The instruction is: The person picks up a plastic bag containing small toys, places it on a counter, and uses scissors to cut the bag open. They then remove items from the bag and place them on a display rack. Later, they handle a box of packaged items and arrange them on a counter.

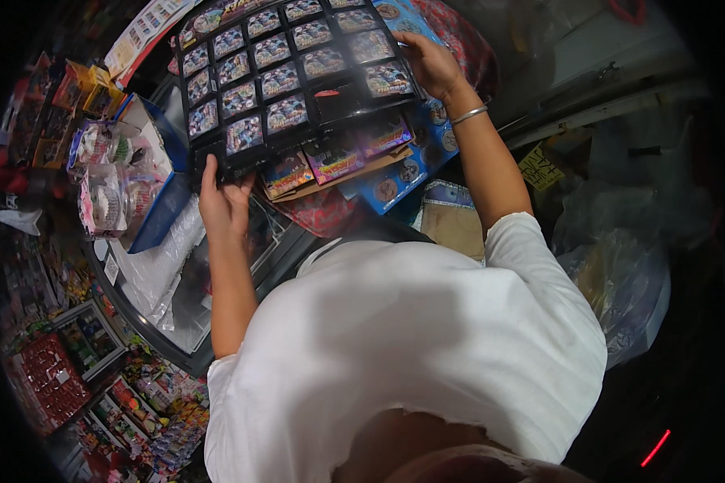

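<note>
A large black display board (pixel 338 111) with rows of small printed card packs (pixel 287 113) is held up in front of me. My left hand (pixel 226 199) grips its near left corner, thumb on the face and fingers beneath. At the right edge, my right hand (pixel 432 63) holds the board, with a silver bangle on that wrist. Two pockets in the near row show bare black, one with a small red mark. Below the board lie colourful card boxes (pixel 338 160) on a brown cardboard piece, and a blue sheet of round discs (pixel 408 175).
A blue open box (pixel 157 211) with clear-packed round goods (pixel 112 193) stands at left on a glass-topped counter (pixel 187 338). Red patterned cloth (pixel 326 211) lies beneath the boxes. Shelves of packaged goods (pixel 151 416) fill the lower left. Clear plastic bags (pixel 622 284) hang at right.
</note>
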A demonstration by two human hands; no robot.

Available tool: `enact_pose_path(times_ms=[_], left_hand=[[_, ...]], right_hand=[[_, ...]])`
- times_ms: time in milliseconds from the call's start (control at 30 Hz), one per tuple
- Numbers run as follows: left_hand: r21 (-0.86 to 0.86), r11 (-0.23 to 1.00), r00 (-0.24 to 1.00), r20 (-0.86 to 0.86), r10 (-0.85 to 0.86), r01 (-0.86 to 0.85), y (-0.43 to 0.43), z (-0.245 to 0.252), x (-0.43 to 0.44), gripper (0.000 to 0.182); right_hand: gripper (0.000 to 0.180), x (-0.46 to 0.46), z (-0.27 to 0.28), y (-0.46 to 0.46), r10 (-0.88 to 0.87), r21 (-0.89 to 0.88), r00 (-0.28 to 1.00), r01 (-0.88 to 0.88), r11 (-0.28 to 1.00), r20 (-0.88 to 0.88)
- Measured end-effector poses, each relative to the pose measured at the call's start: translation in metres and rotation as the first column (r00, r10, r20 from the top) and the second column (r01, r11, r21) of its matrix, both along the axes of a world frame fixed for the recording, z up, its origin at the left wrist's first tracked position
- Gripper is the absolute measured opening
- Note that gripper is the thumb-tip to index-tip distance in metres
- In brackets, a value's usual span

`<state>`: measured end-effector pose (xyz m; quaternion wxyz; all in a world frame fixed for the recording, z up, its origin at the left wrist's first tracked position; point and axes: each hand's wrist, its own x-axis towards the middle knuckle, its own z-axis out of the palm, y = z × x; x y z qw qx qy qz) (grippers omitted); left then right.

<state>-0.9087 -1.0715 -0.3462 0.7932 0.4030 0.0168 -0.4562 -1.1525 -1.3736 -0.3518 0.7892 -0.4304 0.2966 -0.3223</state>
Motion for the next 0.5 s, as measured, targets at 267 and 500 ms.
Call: enact_pose_path(times_ms=[267,500], left_hand=[[-0.209,0.966,0.986,-0.038,-0.163,0.152,-0.011,-0.002,0.023,0.025],[-0.241,0.955,0.983,-0.01,-0.182,0.175,-0.017,0.004,0.023,0.025]], right_hand=[[0.036,-0.02,-0.057,0.053,-0.162,-0.643,0.959,-0.027,0.766,-0.234],[0.04,-0.007,-0.057,0.066,-0.377,-0.828,0.845,-0.127,0.546,-0.379]])
